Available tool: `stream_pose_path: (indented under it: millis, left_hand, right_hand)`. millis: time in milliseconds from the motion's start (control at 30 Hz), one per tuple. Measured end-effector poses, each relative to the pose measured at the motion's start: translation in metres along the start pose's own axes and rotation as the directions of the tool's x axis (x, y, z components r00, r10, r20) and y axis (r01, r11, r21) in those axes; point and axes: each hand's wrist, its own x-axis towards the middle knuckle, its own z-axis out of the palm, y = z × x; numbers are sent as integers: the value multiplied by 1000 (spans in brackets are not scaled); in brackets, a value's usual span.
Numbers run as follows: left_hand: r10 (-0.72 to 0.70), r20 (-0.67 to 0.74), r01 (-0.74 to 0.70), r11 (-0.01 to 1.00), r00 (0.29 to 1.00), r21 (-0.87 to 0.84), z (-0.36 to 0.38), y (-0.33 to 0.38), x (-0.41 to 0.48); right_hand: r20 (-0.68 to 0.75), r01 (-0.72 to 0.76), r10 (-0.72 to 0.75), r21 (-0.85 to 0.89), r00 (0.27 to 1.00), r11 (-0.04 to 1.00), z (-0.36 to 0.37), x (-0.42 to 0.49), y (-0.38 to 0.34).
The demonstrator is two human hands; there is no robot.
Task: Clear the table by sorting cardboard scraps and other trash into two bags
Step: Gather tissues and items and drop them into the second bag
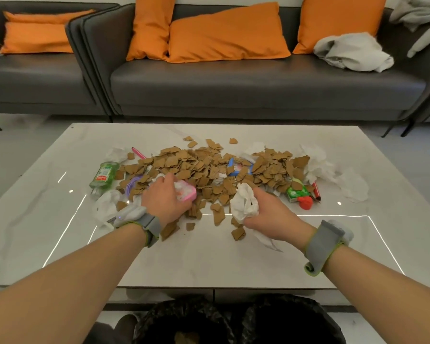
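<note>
Clutching a crumpled tissue (242, 204), the right grip (268, 216) curls tight; the left grip (168, 198) wraps a pink packet (188, 193).

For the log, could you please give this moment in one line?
left hand: grips pink packet; right hand: grips tissue; scraps: on table

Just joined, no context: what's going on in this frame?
A person is clearing a white marble-look table. The left hand grips a pink plastic pack at the near edge of the pile of brown cardboard scraps; the right hand holds a crumpled white tissue. The scraps, a green plastic bottle and more white tissues lie on the table. Two black bin bags sit below the near edge.
</note>
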Motion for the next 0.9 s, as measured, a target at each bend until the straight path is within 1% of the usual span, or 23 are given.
stream_pose_path:
  millis: [67, 133, 167, 267, 367, 467, 500, 533, 567, 633, 667, 700, 733, 800, 833, 867, 900]
  left_hand:
    - [-5, -8, 4, 989, 1000, -151, -8, -1, 0]
    - [-9, -13, 5, 956, 1000, -292, -19, 0, 0]
    - [-23, 2, 23, 927, 1000, -375, -25, 1, 1]
    - [-63, 96, 108, 787, 993, -608, -38, -2, 2]
    - [-89, 169, 185, 668, 982, -721, -51, -9, -4]
    - [-58, 181, 175, 643, 982, -746, -62, -12, -11]
    - [-51, 191, 181, 618, 980, -765, -65, -16, -12]
    - [-41, 216, 200, 572, 976, -795, -66, -22, -13]
    - [-28, 266, 245, 495, 964, -834, -68, -28, -13]
    - [49, 395, 363, 301, 917, -882, -74, -36, -15]
    - [90, 438, 410, 224, 894, -884, -77, -40, -15]
    - [112, 462, 441, 171, 880, -881, -79, -44, -15]
    - [122, 478, 462, 138, 870, -876, -81, -48, -15]
    - [125, 511, 498, 122, 851, -859, -85, -56, -13]
    - [127, 521, 506, 131, 844, -853, -86, -60, -13]
    - [130, 520, 499, 165, 844, -851, -86, -64, -12]
    - [123, 513, 478, 229, 850, -848, -86, -67, -12]
  right_hand:
    - [-7, 11, -11, 7, 1000, 1000, 0, 1, 0]
    - [-25, 17, -17, 8, 1000, 1000, -1, 2, 0]
    - [-31, 20, -19, 6, 999, 1000, 0, 1, 0]
    - [-41, 4, -4, 6, 999, 1000, 4, 0, -5]
    - [-50, 42, -40, 39, 998, 998, 10, -5, -16]
    - [-43, 72, -69, 73, 997, 995, 12, -11, -24]
    - [-38, 81, -78, 70, 996, 994, 13, -13, -26]
    - [-33, 92, -90, 61, 995, 994, 14, -16, -27]
    - [-28, 98, -97, 54, 995, 994, 15, -17, -28]
    - [-20, 98, -97, 38, 995, 995, 17, -19, -30]
    - [-16, 91, -91, 31, 996, 995, 18, -19, -31]
    - [-10, 88, -87, 29, 996, 996, 20, -19, -32]
    - [-2, 87, -87, 30, 996, 996, 21, -18, -33]
    - [14, 90, -91, 34, 996, 995, 24, -18, -35]
    - [22, 95, -96, 35, 995, 995, 26, -19, -35]
    - [28, 101, -102, 35, 994, 994, 27, -19, -36]
    - [31, 108, -109, 31, 994, 994, 27, -18, -37]
